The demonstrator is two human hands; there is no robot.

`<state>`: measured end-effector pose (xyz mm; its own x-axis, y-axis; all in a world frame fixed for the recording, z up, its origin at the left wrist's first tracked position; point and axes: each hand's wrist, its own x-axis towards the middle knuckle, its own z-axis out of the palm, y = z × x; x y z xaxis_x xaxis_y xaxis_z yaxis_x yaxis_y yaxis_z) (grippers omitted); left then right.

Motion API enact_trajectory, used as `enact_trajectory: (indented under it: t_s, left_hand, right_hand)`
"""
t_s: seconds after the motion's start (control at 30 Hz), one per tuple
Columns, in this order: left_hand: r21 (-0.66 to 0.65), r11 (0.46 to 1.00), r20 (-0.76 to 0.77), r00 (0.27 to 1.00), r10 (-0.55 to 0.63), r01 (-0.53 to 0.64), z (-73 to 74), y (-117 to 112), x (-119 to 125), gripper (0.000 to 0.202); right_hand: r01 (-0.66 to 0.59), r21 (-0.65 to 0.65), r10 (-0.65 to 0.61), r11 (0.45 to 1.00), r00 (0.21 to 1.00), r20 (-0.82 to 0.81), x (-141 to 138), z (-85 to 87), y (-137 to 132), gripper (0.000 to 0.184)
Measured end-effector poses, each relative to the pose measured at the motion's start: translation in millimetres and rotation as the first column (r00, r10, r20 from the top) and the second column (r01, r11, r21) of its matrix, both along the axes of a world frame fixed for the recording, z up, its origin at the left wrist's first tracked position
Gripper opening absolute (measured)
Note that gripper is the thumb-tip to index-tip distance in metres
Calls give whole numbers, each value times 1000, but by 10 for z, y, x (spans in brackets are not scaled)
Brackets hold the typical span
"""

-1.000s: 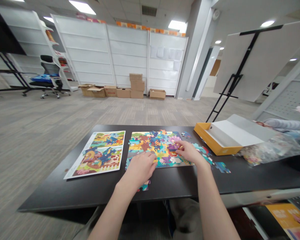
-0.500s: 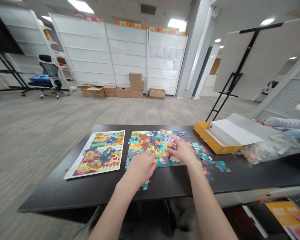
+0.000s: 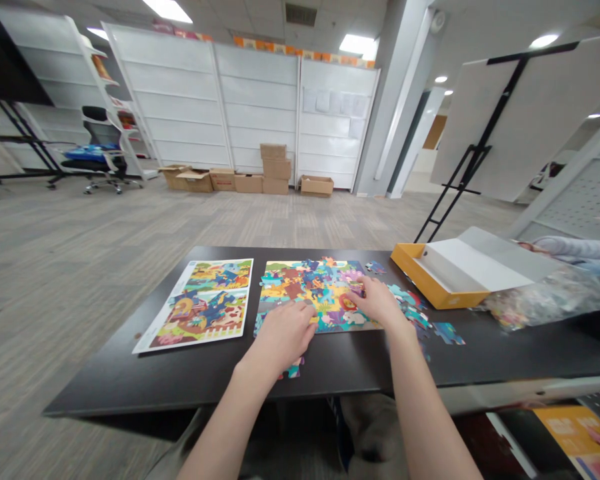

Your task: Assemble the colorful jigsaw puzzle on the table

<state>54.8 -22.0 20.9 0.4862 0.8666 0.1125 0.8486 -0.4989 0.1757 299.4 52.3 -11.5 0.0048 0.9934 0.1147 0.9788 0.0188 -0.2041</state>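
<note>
On my feed the left hand (image 3: 283, 337) lies palm-down over the lower edge of the part-built jigsaw puzzle (image 3: 305, 293), fingers loosely flat and nothing visibly gripped. The right hand (image 3: 377, 301) rests at the puzzle's right side, fingers bent and tips pressed on the pieces. Whether they pinch one, I can't tell from here.

The puzzle sits at twelve o'clock on the black table (image 3: 130, 380), with the printed picture sheet (image 3: 205, 305) just beside it at eleven o'clock. Loose puzzle pieces (image 3: 405, 300) spill along its right edge toward two o'clock, a few more (image 3: 293, 369) poke out below the left hand, and one small piece (image 3: 375, 267) lies apart past its far corner.

Farther round at two o'clock stands the yellow puzzle box (image 3: 420, 280) — its white flap (image 3: 473, 260) raised — with a clear plastic bag (image 3: 545, 300) of colourful contents against it. At three o'clock, another person's sleeve (image 3: 575, 250) shows past the table. Stacked cardboard cartons (image 3: 275, 167) stand far off at twelve o'clock.
</note>
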Motion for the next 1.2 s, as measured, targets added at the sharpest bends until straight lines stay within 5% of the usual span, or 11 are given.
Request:
enact_trajectory:
  t_s: [0.13,0.37,0.93,1.2]
  left_hand:
    - [-4,1000,2,1000,-2,2,-4,-2,12,20]
    - [-18,1000,0,1000,-7,7,25,-12,4,21]
    - [-30,1000,-25,1000,-9,8,28,-10,40,19]
    - [-22,1000,-14,1000,-19,19,12,-10,33,19]
  right_hand:
    - [-14,9,14,1000,1000,26,-46,-12,0,51]
    - [-123,-15,119,992,979,-163,216,-48,34,55]
    - [149,61,-133,987,969,-207,219,-35,21,38]
    - [188,115,-159,975,961,-224,280,-113,85,39]
